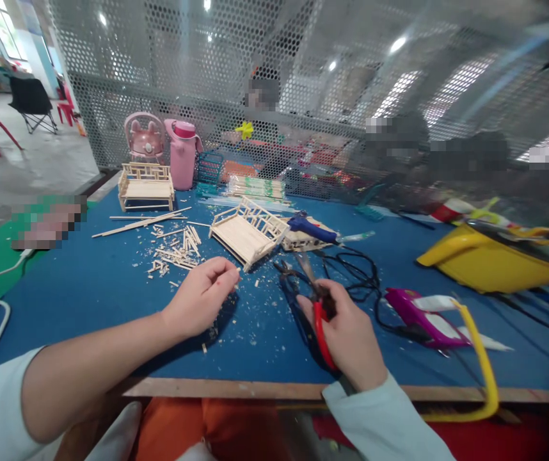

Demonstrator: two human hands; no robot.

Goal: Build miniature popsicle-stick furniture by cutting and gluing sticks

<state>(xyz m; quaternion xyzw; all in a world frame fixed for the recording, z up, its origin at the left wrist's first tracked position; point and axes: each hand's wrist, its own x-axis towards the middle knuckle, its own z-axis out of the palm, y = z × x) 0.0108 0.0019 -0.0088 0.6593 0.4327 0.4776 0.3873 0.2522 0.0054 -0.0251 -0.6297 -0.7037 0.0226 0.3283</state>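
Note:
My left hand (205,294) is closed in a pinch over the blue table; what its fingertips hold is too small to make out. In my right hand (354,339) is a pair of red-handled scissors (321,333), blades pointing away from me. Beside and partly under that hand lie dark-handled pliers (291,291). Just beyond my left hand stands a small bench-like model (246,237) built of pale wooden sticks. A similar stick model (146,187) stands farther back left. Cut stick pieces (178,253) lie heaped between the models and my left hand.
A blue glue gun (310,226) lies behind the pliers, its black cable looping right. A purple tool (423,317) and a yellow container (490,259) are at the right. Along the mesh screen stand a pink bottle (183,157), a pink fan (144,141) and bundled sticks (255,187).

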